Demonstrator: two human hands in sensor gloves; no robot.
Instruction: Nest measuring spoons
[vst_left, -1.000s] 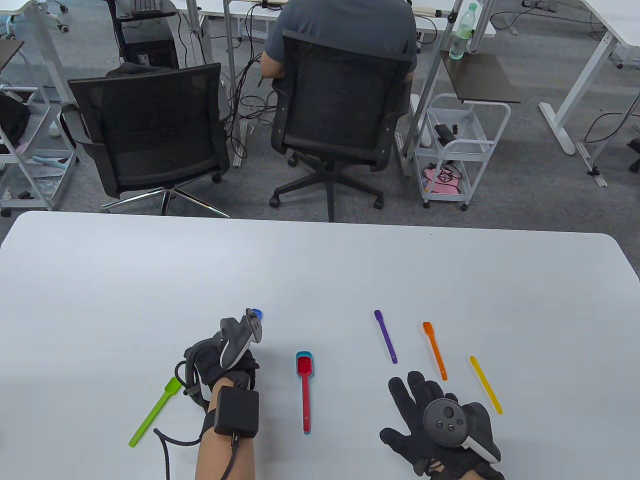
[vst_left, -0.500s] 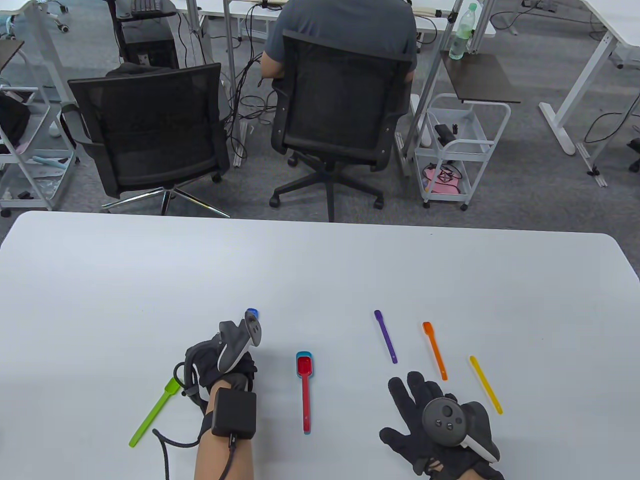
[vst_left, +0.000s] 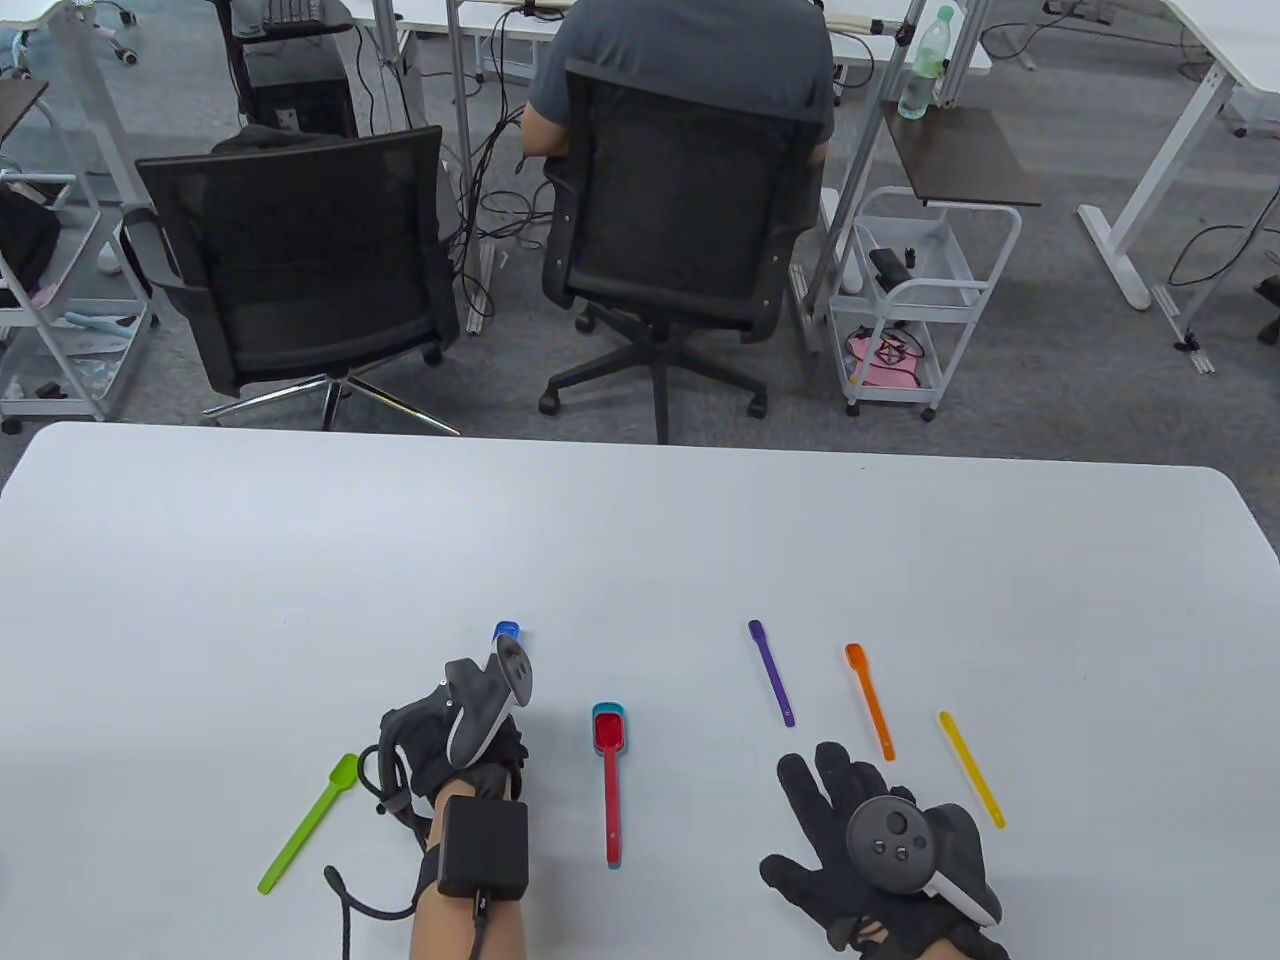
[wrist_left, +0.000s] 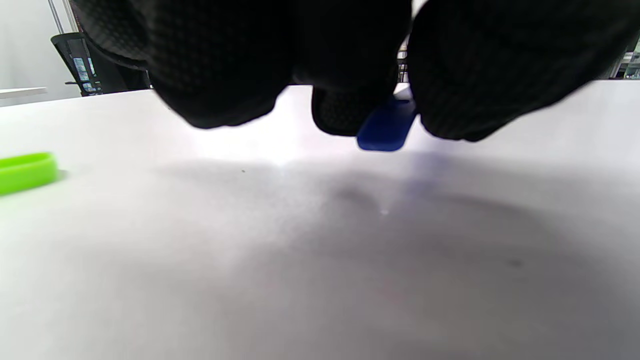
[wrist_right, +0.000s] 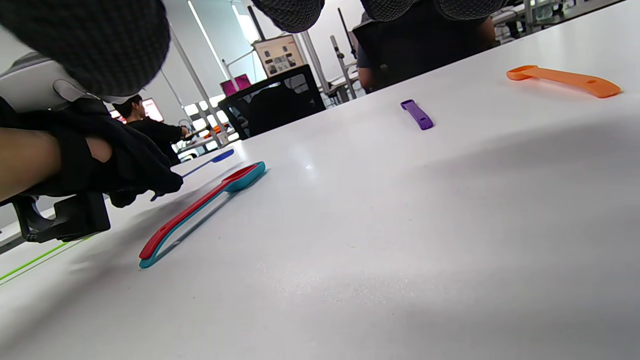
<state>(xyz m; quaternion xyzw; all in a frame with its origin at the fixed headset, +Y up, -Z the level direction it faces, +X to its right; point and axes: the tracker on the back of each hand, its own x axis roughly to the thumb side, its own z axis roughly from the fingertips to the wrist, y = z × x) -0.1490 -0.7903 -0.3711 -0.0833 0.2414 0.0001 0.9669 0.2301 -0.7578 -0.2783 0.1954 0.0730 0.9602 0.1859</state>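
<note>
My left hand (vst_left: 455, 735) pinches the handle of a blue measuring spoon (vst_left: 507, 631); its bowl sticks out beyond the tracker. In the left wrist view the blue handle (wrist_left: 387, 127) sits between my fingertips (wrist_left: 345, 112), lifted off the table. A red spoon nested in a teal spoon (vst_left: 610, 780) lies at centre, also in the right wrist view (wrist_right: 200, 210). A green spoon (vst_left: 308, 822) lies left of my left hand. Purple (vst_left: 771, 671), orange (vst_left: 869, 699) and yellow (vst_left: 971, 768) spoons lie apart on the right. My right hand (vst_left: 860, 850) rests flat and empty below them.
The white table (vst_left: 640, 540) spans the view; its far edge is at mid-frame. Two black office chairs (vst_left: 300, 260) and a seated person (vst_left: 690, 60) are beyond it, with a white cart (vst_left: 920, 300) to the right.
My left hand has shifted a little to the right and toward me with the blue spoon. The green spoon's bowl is now uncovered. The right hand has not moved.
</note>
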